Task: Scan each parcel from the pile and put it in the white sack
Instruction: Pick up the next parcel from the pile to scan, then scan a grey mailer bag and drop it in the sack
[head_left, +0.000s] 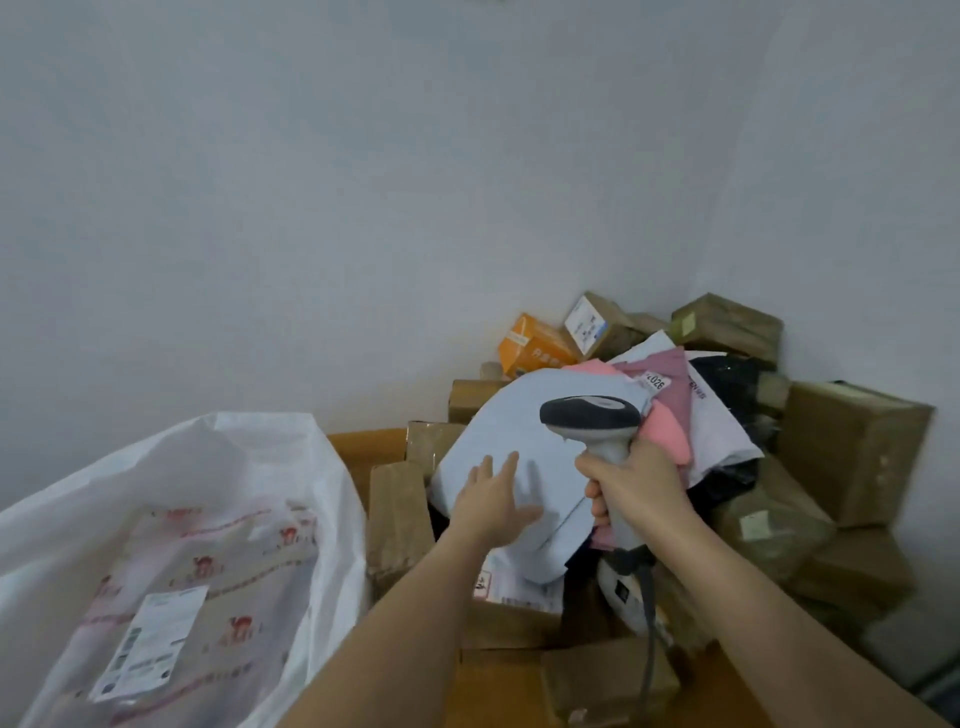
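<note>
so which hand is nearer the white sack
Left. The left hand rests open on a pale mailer, just right of the white sack. The right hand grips the scanner, farther right.

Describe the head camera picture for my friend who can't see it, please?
A person's left hand reaches with straight fingers onto a pale blue mailer bag atop a pile of parcels, while the right hand grips a barcode scanner. A white sack stands open to the left, a labelled parcel already inside.

I note a pale blue mailer (524, 441), pink mailer (667, 426), orange box (535, 345), brown cartons (852, 447) and red-printed white sack (218, 493).
</note>
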